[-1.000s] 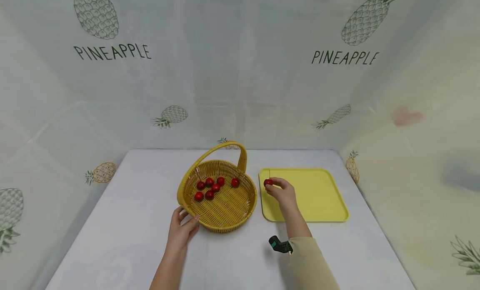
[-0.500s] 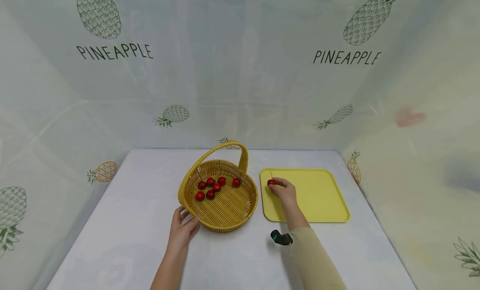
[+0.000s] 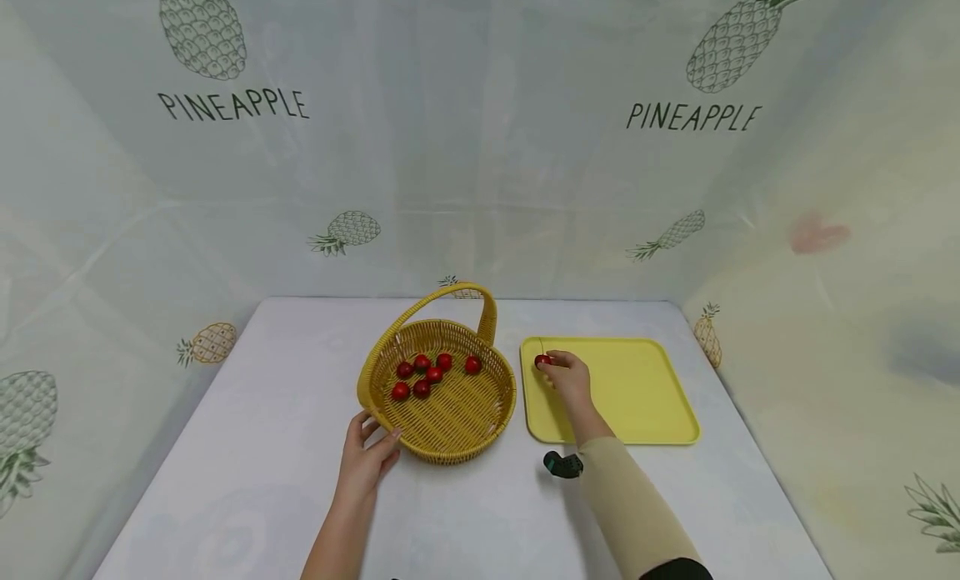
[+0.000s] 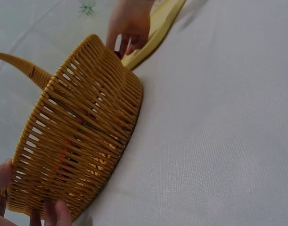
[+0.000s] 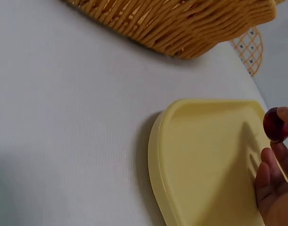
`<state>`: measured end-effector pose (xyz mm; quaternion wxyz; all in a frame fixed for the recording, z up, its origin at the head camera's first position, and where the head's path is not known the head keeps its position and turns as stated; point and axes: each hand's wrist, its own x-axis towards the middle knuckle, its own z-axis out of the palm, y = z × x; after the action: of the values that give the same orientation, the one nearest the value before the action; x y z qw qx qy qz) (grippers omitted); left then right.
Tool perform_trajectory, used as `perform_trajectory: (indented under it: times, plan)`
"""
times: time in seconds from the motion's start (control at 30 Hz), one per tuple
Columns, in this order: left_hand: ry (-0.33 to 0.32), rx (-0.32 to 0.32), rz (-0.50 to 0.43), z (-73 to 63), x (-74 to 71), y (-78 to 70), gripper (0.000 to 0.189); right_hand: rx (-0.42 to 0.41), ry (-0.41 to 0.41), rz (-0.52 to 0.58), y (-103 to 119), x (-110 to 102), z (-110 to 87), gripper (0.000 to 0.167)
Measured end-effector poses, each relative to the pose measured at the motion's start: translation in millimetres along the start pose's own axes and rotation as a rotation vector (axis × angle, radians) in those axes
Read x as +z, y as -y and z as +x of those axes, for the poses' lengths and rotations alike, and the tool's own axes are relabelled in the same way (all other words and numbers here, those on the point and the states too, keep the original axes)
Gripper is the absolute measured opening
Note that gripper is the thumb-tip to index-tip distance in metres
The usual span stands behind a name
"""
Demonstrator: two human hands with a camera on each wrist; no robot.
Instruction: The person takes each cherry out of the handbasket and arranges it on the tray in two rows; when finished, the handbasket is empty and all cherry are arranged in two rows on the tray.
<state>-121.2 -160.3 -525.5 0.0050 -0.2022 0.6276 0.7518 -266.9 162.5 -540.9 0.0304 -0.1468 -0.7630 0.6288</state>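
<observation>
Backdrop cloth point(image 3: 442, 105): pale, printed with pineapples and the word PINEAPPLE, rising along the back edge of the white tabletop point(image 3: 465, 513) and down both sides.
Tabletop: back, left and right edges show; the near edge runs out of view.
Wicker basket point(image 3: 465, 409): round and yellow-brown, with an arched handle, standing upright midway between the tabletop's left and right edges.
Tray point(image 3: 633, 397): shallow, yellow, with rounded corners, lying flat just right of the basket, toward the tabletop's right edge.
Right sleeve point(image 3: 626, 497): beige, reaching in over the near side of the tabletop.
Left hand point(image 3: 365, 459): thumb and fingers grip the basket's near-left rim and outer wall.
Right hand point(image 3: 572, 378): thumb and fingertips narrowed to a pinch around one red cherry point(image 5: 273, 124).
Dark device point(image 3: 562, 465): juts out beside the right sleeve, before the tray's near-left corner.
Basket cherries point(image 3: 422, 389): seven, red, most grouped on the left, one apart toward the right.
Pinched cherry: held above the tray near its back-left corner, thin stem upward.
</observation>
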Motion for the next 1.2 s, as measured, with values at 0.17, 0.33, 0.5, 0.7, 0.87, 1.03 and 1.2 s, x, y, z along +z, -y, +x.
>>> perform_trajectory:
  times: [0.17,0.33,0.5,0.7,0.87,1.03,1.2]
  plan:
    - [0.002,0.001,-0.001,0.3,-0.2,0.4,0.068,-0.034,0.033,-0.08,1.5,-0.1,2.2,0.036]
    - [0.002,0.001,0.003,0.6,0.0,0.6,0.068,-0.062,0.064,-0.16,-1.3,-2.3,8.5,0.037]
    - [-0.001,-0.001,0.004,1.1,0.3,1.3,0.069,-0.059,0.093,-0.239,-2.4,-5.8,13.8,0.038]
    - [-0.004,0.0,0.004,0.7,0.5,1.0,0.069,-0.091,0.134,-0.33,-0.8,-9.1,20.4,0.038]
    - [-0.008,-0.005,0.004,0.3,1.5,-0.2,0.069,-0.11,0.157,-0.383,1.0,-10.8,25.7,0.036]
    - [-0.005,0.001,0.01,0.0,1.8,0.1,0.069,-0.128,0.166,-0.419,1.1,-11.1,29.3,0.035]
    - [-0.003,0.008,0.012,0.0,1.6,0.2,0.069,-0.132,0.173,-0.446,0.2,-10.0,32.7,0.035]
